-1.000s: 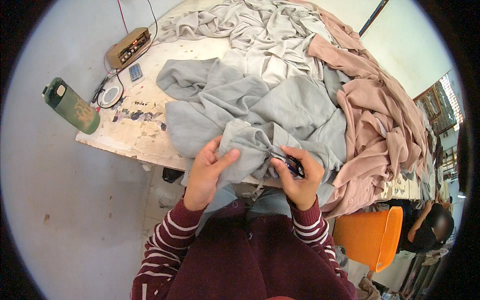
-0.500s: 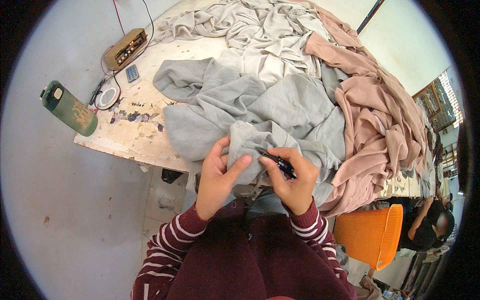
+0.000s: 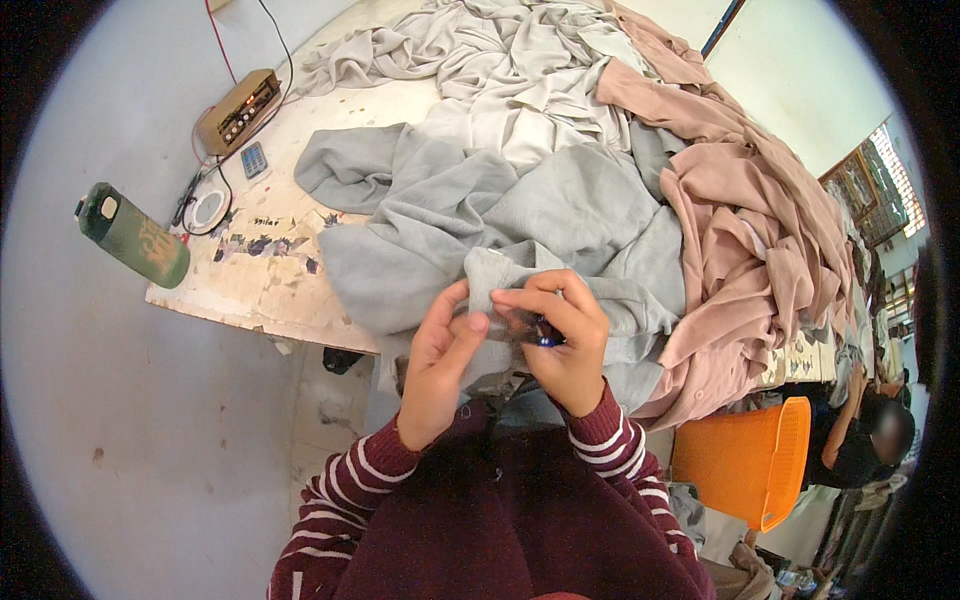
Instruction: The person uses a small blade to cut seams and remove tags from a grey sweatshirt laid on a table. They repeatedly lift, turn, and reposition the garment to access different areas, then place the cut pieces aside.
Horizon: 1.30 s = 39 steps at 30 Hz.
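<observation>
The edge of a grey garment (image 3: 575,195) is raised off the table, pinched between the thumb and fingers of my left hand (image 3: 437,355). My right hand (image 3: 568,345) is closed around small dark thread snips (image 3: 543,332), which are partly hidden and blurred. Its index fingertip reaches the raised cloth close to my left fingertips. Whether it pinches a thread there I cannot make out. The rest of the grey garment lies in folds on the table beyond both hands.
Pale garments (image 3: 500,60) cover the far table (image 3: 270,290), pink ones (image 3: 760,240) the right side. A green bottle (image 3: 135,240), remote control (image 3: 254,160) and brown box-shaped device (image 3: 238,112) are at left. An orange basket (image 3: 740,465) stands lower right, near another person (image 3: 865,440).
My right hand has shifted left and up, its index finger now stretched to the cloth edge. The snips have swung down toward the palm. My left hand keeps its grip.
</observation>
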Motion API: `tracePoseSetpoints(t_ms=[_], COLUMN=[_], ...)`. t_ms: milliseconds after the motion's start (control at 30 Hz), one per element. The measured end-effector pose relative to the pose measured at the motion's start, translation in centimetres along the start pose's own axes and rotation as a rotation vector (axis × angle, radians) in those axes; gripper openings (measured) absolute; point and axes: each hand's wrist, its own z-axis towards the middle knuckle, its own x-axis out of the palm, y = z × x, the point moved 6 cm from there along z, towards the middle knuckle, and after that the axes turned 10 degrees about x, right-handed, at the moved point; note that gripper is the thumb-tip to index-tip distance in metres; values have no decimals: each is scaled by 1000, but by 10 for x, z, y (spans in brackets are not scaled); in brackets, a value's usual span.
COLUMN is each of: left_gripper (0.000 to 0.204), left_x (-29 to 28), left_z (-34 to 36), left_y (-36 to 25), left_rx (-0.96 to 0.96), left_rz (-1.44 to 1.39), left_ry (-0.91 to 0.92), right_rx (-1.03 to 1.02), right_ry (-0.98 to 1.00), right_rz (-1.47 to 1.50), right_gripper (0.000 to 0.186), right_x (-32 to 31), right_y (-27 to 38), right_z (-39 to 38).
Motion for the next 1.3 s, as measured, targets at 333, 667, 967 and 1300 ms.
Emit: tracePoseSetpoints(t_ms=[333, 667, 967, 1300], left_gripper=[41, 40, 36, 31], left_x=[-3, 2, 1, -1], left_z=[5, 3, 6, 7], left_y=[8, 6, 4, 5], left_rx=[-47, -25, -58, -68], left_rz=[-175, -143, -202, -239], left_ry=[-97, -99, -68, -66], right_rx=[198, 47, 154, -59], right_ry=[-117, -169, -126, 76], right_rz=[-56, -208, -83, -353], right_gripper=[26, 20, 19, 23], right_x=[-31, -25, -29, -13], right_y=[-8, 0, -6, 24], right_z=[-18, -20, -21, -17])
